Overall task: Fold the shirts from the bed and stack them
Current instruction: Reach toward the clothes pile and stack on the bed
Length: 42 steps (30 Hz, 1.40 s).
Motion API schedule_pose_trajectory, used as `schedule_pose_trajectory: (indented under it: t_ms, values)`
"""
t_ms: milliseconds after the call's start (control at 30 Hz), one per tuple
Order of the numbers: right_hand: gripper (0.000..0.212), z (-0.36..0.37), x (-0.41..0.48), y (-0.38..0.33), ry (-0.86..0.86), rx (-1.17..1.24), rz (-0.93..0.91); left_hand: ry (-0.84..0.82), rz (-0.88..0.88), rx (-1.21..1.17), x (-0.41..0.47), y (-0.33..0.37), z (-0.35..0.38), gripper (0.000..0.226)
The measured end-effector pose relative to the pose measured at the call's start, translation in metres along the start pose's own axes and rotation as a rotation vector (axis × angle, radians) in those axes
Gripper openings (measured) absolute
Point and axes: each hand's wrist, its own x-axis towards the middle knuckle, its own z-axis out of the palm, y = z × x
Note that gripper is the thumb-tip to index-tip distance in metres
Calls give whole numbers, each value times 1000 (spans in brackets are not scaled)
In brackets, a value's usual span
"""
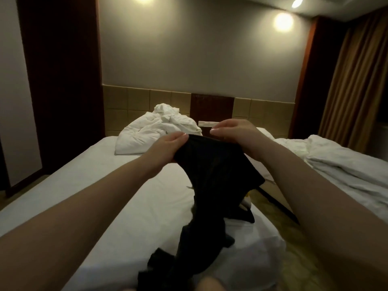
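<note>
A black shirt (pixel 212 173) hangs in the air over the white bed (pixel 117 198), its lower part trailing down onto the sheet. My left hand (pixel 168 147) grips its upper left edge. My right hand (pixel 235 131) holds the upper right edge with fingers curled over the cloth. More dark cloth (pixel 159 263) lies bunched on the bed near the bottom of the view.
A crumpled white duvet (pixel 155 131) lies at the head of the bed by the tiled headboard. A second bed with rumpled white bedding (pixel 340 162) stands to the right, across a narrow floor gap (pixel 279 196). Curtains hang at far right.
</note>
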Motion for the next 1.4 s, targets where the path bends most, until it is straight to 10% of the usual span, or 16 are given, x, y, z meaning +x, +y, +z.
schedule_pose_trajectory:
  t_ms: [167, 500, 833, 1167, 1400]
  values:
    - [41, -8, -9, -27, -205, -450, 26, 48, 200, 297, 13, 38, 6, 24]
    - [16, -8, -9, -53, -201, -313, -162, 42, 376, 414, 19, 64, -4, 17]
    - [11, 28, 1, -49, -230, 56, -142, 121, 206, 103, 6, 40, -24, 5]
    - [9, 19, 16, -43, -60, 184, -127, -328, -188, 100, -13, -34, -11, 55]
    - [10, 14, 26, -40, 10, 464, -182, -81, -295, 138, -27, -85, 3, 13]
